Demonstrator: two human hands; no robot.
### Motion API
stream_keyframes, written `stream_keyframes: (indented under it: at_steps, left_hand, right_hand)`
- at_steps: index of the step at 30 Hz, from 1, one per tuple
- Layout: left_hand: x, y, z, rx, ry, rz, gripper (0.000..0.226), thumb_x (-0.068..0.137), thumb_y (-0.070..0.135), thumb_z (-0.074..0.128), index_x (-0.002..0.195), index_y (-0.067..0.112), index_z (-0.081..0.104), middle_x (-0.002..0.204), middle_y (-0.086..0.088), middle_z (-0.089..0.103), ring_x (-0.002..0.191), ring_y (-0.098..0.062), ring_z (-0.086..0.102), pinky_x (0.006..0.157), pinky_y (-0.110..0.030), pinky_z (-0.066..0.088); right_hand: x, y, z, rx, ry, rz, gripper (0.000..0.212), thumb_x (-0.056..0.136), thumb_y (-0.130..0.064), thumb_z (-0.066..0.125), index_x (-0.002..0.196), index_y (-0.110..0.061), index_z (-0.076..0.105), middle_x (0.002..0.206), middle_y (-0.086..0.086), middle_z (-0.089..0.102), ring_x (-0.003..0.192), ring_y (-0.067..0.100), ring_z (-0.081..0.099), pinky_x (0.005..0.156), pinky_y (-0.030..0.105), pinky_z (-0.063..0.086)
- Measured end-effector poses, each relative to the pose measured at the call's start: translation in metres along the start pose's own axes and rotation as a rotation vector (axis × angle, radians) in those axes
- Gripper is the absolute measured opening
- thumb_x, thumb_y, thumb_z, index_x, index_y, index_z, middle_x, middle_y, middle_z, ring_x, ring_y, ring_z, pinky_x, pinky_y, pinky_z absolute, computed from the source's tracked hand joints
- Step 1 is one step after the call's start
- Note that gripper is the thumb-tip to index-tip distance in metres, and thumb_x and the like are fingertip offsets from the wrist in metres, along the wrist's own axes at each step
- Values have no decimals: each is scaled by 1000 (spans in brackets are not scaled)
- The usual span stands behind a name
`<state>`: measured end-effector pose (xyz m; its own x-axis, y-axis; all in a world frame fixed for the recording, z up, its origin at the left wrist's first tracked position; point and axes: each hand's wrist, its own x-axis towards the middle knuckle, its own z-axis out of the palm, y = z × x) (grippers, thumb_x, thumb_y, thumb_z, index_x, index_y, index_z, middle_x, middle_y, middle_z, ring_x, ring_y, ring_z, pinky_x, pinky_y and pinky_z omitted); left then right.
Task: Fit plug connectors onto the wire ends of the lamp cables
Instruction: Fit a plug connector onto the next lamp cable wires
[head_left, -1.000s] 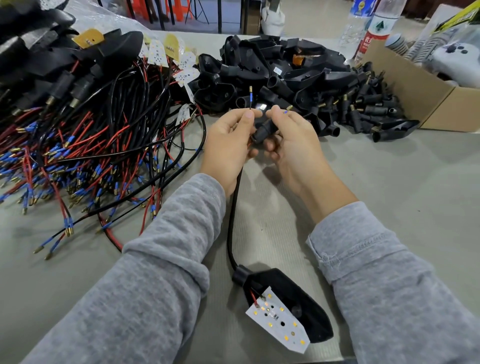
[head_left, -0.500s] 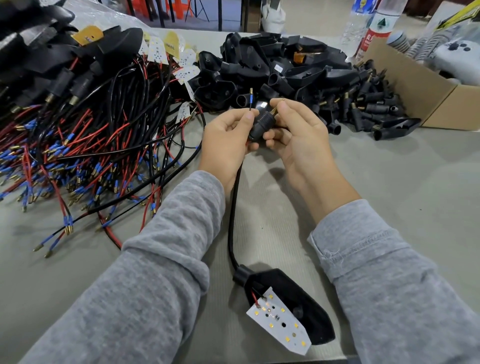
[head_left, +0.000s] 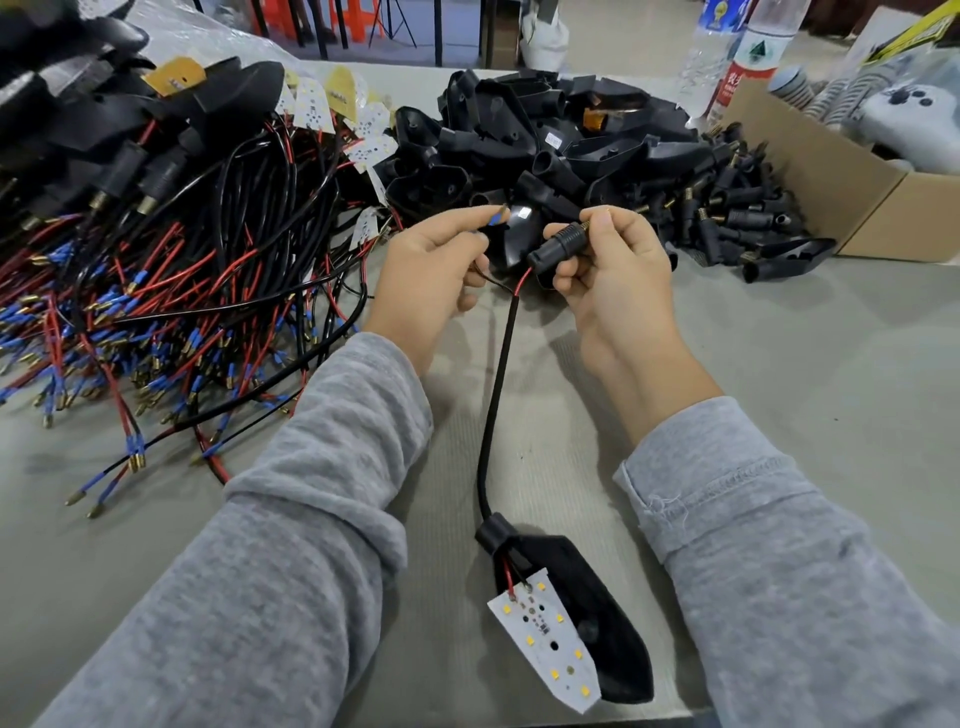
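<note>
While the tangle of black lamp cables with red leads and blue-sleeved brass tips (head_left: 171, 291) lies heaped on the left of the grey table (head_left: 810, 395), I judge it to be the stock still waiting for plugs, kept within reach. My left hand (head_left: 431, 270) pinches the thin black lead with its blue-sleeved tip (head_left: 497, 217) between thumb and forefinger, holding it up and aside, probably so it stays clear of the other lead. Just beside it, my right hand (head_left: 608, 270) grips the ribbed black plastic plug connector (head_left: 558, 245), fingers curled round it; the red lead (head_left: 523, 280) runs into its lower end and a brass tip shows at the top, so I read this wire as threaded through. Below both hands the black sheathed cable (head_left: 496, 395) drops to the black lamp housing with its white LED board (head_left: 550, 644), lying flat near the table edge, anchoring the work. Behind my hands sits a pile of loose black housings and plug connectors (head_left: 623, 161). At far right, an open brown cardboard box (head_left: 831, 176) holds pale grey-and-white items; I cannot tell what they are.
</note>
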<state>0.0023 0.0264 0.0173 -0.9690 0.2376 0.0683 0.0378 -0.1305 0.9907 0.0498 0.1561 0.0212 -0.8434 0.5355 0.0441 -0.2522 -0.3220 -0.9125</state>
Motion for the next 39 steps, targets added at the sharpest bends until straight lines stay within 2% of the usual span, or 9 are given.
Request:
stream_keyframes:
  at_steps: [6,9,12,16,19,24,29,35,39]
  left_hand:
    - [-3,-3,1,112,-62,158,15,95,24,61,97,32,73,77,6,59,59,-4,48,49,-14,38]
    - [-2,-6,2,158,-48,208,13,94,20,63,99,25,74,75,10,63,59,-3,49,52,-13,40]
    - [-2,-7,2,177,-71,243,12,91,11,66,97,19,73,59,19,62,55,5,52,54,-6,39]
    - [-1,-8,3,240,-98,280,14,86,8,71,88,22,74,73,10,70,67,3,58,67,-12,45]
    - [-2,-9,4,259,-74,281,17,83,8,74,79,24,73,77,-1,67,68,-6,56,66,-15,46]
    - [-2,-7,3,285,-49,258,13,83,8,73,78,20,72,75,-8,65,63,-7,52,62,-15,44]
    - [-2,-7,3,286,-36,221,8,84,7,71,80,13,72,63,1,57,52,-1,45,52,-12,37]
    - [-1,-6,2,261,-19,197,14,84,8,69,75,19,71,65,4,60,59,-1,51,53,-10,39]
    - [-1,-6,1,284,-22,198,16,83,8,69,74,20,70,62,5,58,53,1,47,51,-9,37]
  right_hand:
    - [3,-2,-1,94,51,33,18,106,-12,40,93,-12,52,81,12,68,51,11,46,51,21,43]
    - [4,-3,-2,138,69,53,18,106,-11,39,92,-10,51,81,14,67,50,11,45,50,21,42]
    - [4,-3,-2,172,79,72,19,106,-11,38,92,-10,52,80,14,67,51,11,47,51,21,44]
    - [4,-3,-2,176,80,78,18,106,-12,39,93,-10,52,80,14,67,52,10,49,52,21,46]
    - [3,-3,-2,153,72,73,16,106,-12,40,94,-9,51,83,15,65,53,11,50,52,21,47]
    - [2,-3,-1,128,57,59,15,105,-12,42,93,-10,51,85,17,64,54,12,50,54,22,47]
    - [2,-2,1,112,52,55,16,105,-11,41,93,-10,51,88,19,63,54,12,50,53,22,47]
    - [1,-4,1,106,33,51,13,104,-11,43,95,-10,51,89,18,64,54,12,49,54,22,46]
    - [0,-4,2,64,17,37,13,105,-11,43,95,-11,52,95,21,62,54,12,49,54,23,46]
